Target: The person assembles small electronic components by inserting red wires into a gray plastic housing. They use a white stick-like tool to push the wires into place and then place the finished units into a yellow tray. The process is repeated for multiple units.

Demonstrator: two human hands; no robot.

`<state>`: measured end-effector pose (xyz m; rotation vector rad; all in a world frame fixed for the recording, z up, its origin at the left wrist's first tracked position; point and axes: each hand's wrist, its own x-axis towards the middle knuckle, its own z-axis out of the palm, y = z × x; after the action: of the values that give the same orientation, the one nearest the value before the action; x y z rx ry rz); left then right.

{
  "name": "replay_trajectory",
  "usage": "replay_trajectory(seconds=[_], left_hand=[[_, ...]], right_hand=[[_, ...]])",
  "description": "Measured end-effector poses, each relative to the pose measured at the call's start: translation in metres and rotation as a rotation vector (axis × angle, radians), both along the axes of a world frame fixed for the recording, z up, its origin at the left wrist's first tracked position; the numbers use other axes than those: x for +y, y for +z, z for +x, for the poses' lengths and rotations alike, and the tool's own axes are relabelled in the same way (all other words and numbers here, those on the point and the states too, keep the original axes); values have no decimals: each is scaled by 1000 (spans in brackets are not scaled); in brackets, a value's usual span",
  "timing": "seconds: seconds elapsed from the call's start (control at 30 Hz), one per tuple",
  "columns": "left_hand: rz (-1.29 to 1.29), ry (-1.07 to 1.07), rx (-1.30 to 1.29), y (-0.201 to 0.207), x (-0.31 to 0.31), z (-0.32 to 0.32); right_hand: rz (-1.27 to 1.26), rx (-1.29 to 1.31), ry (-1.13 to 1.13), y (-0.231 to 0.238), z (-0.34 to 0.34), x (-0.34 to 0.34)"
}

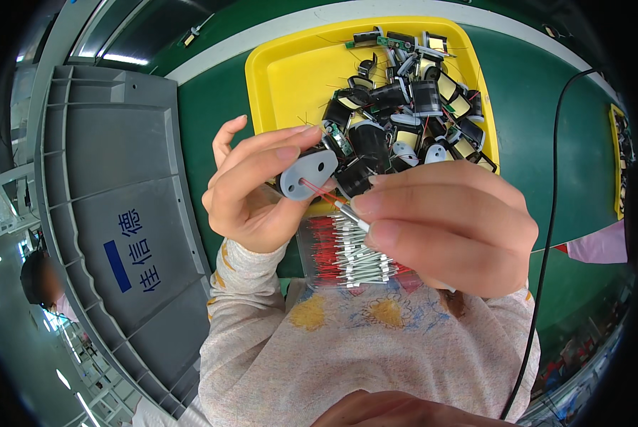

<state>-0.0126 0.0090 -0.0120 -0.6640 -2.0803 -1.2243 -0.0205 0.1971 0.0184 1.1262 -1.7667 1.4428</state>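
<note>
My left hand is closed around a small electronic part with a light grey oval end cap that has several holes. Two thin red wires run from one of these holes. My right hand pinches a slim white-and-silver lead, which the red wires meet at its tip. Just below, a clear box is full of similar leads with red wires and white ends. Beyond both hands, a yellow tray holds a heap of black parts with grey caps and green circuit boards.
A large grey plastic crate stands on its side at the left. A black cable hangs down the right side of the green table. Another yellow tray and a pink sleeve are at the far right. A person appears at the far left.
</note>
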Motion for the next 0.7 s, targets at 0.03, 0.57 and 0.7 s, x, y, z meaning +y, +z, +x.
replay_trajectory(seconds=[0.03, 0.57, 0.7], left_hand=[[-4, 0, 0, 0, -1, 0], [2, -3, -22, 0, -1, 2], [-5, 7, -20, 2, -1, 2]], right_hand=[[6, 15, -7, 0, -1, 0], [84, -64, 64, 2, -8, 12], [125, -81, 73, 6, -7, 15]])
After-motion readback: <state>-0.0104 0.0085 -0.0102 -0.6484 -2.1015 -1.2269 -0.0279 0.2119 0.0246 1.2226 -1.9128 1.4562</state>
